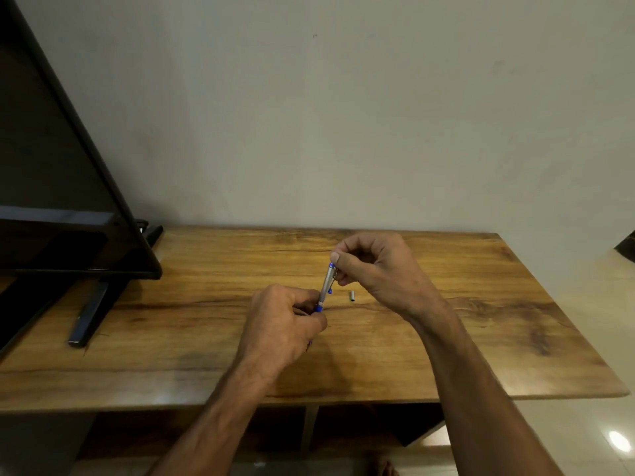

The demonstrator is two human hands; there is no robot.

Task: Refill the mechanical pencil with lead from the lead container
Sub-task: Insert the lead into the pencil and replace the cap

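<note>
A silver mechanical pencil (326, 283) with blue rings stands tilted above the wooden table (206, 304), its top end pointing up and away. My left hand (280, 328) grips the pencil's lower part, whose tip is hidden in the fist. My right hand (374, 266) has thumb and fingertips pinched together at the pencil's top end; whether a lead is between them is too small to tell. A small silver cap (352, 296) lies on the table just right of the pencil. No lead container shows.
A black flat screen (58, 187) on a dark stand (89, 310) fills the table's left part. A plain wall rises right behind the table. The table's right edge runs by a pale tiled floor (604, 304). Open shelf compartments lie under the front edge.
</note>
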